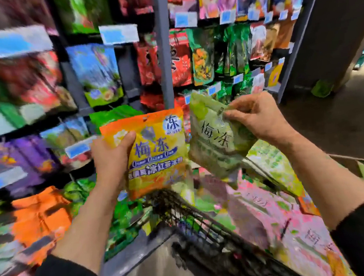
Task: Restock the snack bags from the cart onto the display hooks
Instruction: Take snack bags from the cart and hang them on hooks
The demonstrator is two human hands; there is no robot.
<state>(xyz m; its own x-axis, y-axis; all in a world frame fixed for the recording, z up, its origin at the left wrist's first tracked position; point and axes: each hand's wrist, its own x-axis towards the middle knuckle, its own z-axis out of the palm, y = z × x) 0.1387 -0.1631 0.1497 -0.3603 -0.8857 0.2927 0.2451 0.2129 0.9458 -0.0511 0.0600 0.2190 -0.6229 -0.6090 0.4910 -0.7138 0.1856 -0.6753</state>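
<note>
My left hand (110, 156) grips an orange and yellow snack bag (158, 155) by its left edge, held upright above the cart. My right hand (257, 116) pinches the top corner of a pale green snack bag (214, 144), which hangs tilted just right of the orange one. Both bags are in front of the display wall (163, 52), where many coloured bags hang in rows. Below them the wire cart (192, 219) holds several more pink and green bags (269, 207).
A grey upright post (165, 73) splits the display into two bays. Blue price tags (118, 34) sit above each row. A dark pillar (325, 39) stands at the right, with open floor (339, 125) beyond it. The picture is blurred by motion.
</note>
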